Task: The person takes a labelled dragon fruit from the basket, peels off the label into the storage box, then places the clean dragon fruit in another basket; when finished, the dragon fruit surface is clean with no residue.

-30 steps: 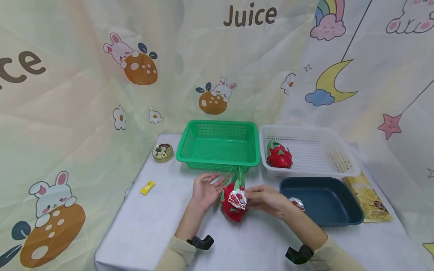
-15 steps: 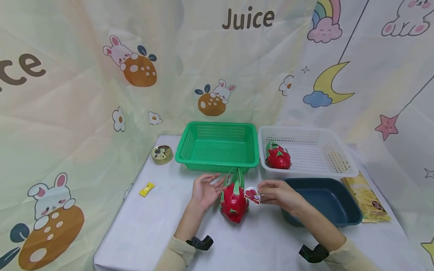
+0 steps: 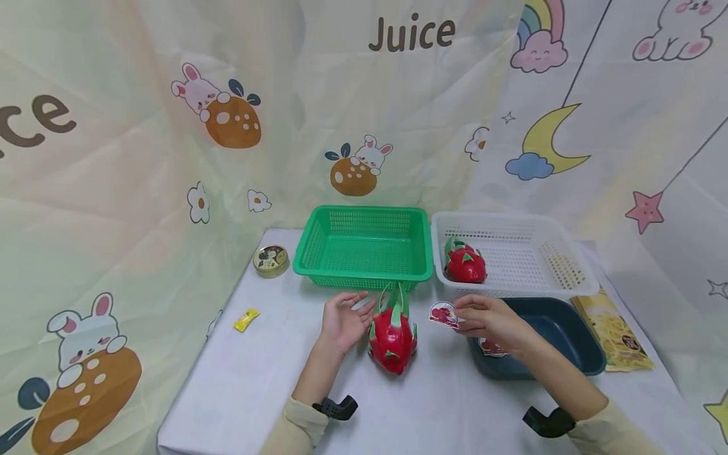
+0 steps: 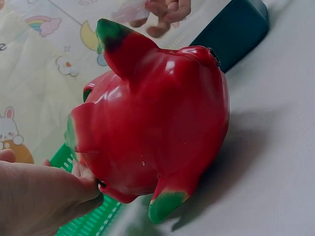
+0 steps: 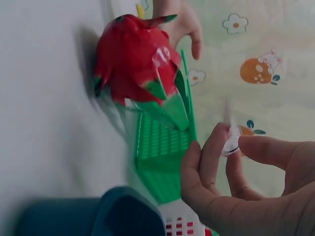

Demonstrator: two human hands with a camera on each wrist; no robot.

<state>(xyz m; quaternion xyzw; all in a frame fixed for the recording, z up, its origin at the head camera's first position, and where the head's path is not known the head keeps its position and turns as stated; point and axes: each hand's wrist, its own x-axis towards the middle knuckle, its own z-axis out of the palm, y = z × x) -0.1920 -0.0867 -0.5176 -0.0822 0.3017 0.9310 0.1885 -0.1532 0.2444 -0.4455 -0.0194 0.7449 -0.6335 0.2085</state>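
Observation:
A red toy dragon fruit [image 3: 394, 341] with green leaf tips lies on the white cloth, leaves toward the green basket [image 3: 364, 278]. My left hand [image 3: 345, 322] is at its left side, fingers loosely bent and fingertips right at the leaves; in the left wrist view the dragon fruit [image 4: 152, 118] covers most of them. To the right, my right hand [image 3: 491, 322] pinches a small sticker [image 3: 443, 314] printed with a dragon fruit, between thumb and fingers. The right wrist view shows this sticker [image 5: 231, 142] nearly edge-on, apart from the fruit.
A second sticker [image 3: 491, 347] shows in the dark blue basin [image 3: 569, 373], partly behind the right hand. Another dragon fruit [image 3: 465, 262] sits in the white basket [image 3: 546, 218]. Around them are a yellow food packet [image 3: 617, 335], a round gold tin [image 3: 270, 261] and a yellow wrapped candy [image 3: 246, 320].
My right hand has moved rightward, away from the dragon fruit, taking the sticker from in front of it toward the basin. The left hand and fruit have stayed in place.

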